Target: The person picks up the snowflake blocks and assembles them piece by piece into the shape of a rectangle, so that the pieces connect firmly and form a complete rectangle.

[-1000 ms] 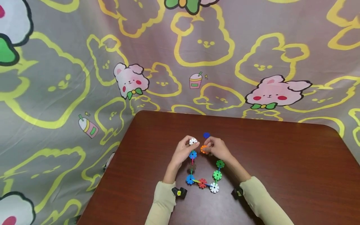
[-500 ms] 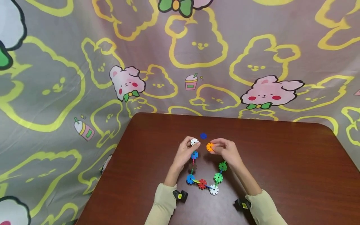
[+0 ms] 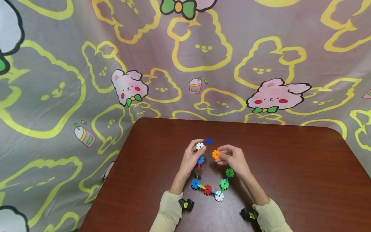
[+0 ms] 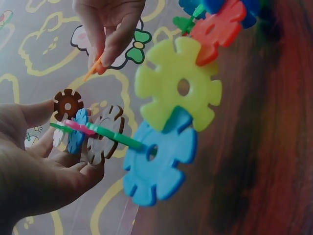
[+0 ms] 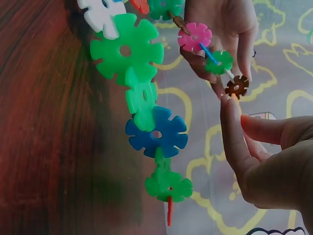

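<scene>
My left hand [image 3: 189,158] grips one end of a chain of slotted plastic snowflake discs, around its white disc [image 3: 200,146]. A brown disc [image 4: 67,104] sticks up at that end, near the thumb. My right hand [image 3: 235,159] pinches a loose orange snowflake disc [image 3: 215,154] between thumb and fingers, a short way right of the left hand. Edge-on in the left wrist view, the orange disc [image 4: 93,68] points toward the brown one with a gap between. From the left hand the chain bends through a red disc [image 3: 207,189] up to a green disc [image 3: 229,172] below the right wrist.
A single dark blue disc [image 3: 208,141] lies on the brown table [image 3: 290,167] just beyond the hands. Behind the table hangs a grey cloth [image 3: 162,38] with yellow animal outlines. A black wrist camera [image 3: 186,204] is strapped at each sleeve.
The right hand has drawn back to the right with the orange disc, away from the left hand, then dipped slightly. The left hand keeps its hold on the chain.
</scene>
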Motion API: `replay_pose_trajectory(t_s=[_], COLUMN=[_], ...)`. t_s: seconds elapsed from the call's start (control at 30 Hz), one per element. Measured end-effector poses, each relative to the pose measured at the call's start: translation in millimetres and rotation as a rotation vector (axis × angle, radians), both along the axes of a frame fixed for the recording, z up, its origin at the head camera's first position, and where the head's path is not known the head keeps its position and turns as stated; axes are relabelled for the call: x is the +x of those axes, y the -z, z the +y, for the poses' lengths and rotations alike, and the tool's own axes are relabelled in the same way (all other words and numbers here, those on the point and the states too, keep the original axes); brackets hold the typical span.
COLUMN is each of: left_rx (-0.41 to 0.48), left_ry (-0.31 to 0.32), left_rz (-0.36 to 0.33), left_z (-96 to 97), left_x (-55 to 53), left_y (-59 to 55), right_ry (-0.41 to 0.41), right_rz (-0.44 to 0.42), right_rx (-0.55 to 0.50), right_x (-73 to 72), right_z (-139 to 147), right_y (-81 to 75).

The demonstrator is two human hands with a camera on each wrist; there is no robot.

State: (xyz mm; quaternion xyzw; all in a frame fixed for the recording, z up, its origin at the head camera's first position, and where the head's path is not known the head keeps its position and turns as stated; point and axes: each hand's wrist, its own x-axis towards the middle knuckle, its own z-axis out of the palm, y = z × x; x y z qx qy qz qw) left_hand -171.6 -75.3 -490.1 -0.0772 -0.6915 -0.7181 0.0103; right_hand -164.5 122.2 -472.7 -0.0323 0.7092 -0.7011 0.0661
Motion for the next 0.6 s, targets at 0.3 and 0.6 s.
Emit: replay_pose_trajectory(t_s=[0.3, 0.6], left_rx=[-0.115, -0.244], left_ry=[0.095, 0.093], left_rz=[0.063, 0.088], left_z=[-1.6, -0.4], left_x=[3.0, 5.8], left_y=[-2.0, -2.7], right_ry=[0.030, 0.087], right_rz=[0.155, 0.275], right_rx=[0.137, 0.274], right_x=[4.5, 7.9], right_z=[-1.9, -4.2], right_y=[-2.2, -3.5])
